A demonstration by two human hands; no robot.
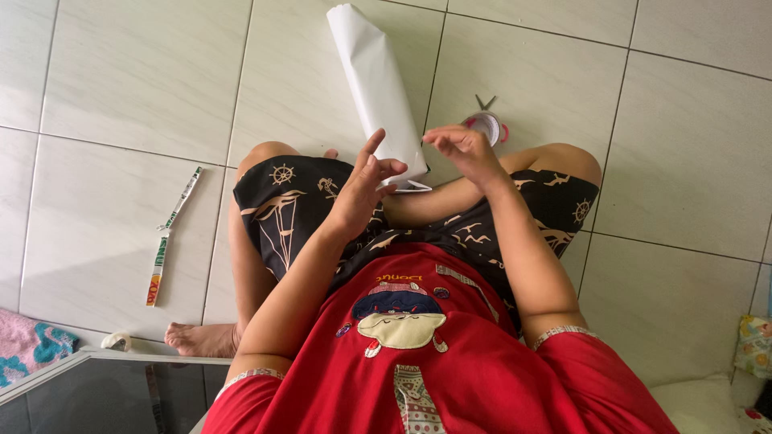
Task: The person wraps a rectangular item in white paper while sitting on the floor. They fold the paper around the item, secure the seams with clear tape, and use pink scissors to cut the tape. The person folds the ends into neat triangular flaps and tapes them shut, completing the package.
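This looks like a room in a home. The floor [129, 80] is laid with large pale glossy tiles with dark grout lines, and a person in a red shirt and patterned black shorts sits cross-legged and barefoot on it. At near left lies a pink and teal towel [28, 345] beside a glass-topped piece of furniture [96, 386]. At near right, soft patterned cushions [752, 345] rest on the floor.

A long, thin wrapper strip [170, 238], white with green, red and yellow print, lies flat on the floor tiles [121, 88] beside the person's left knee.
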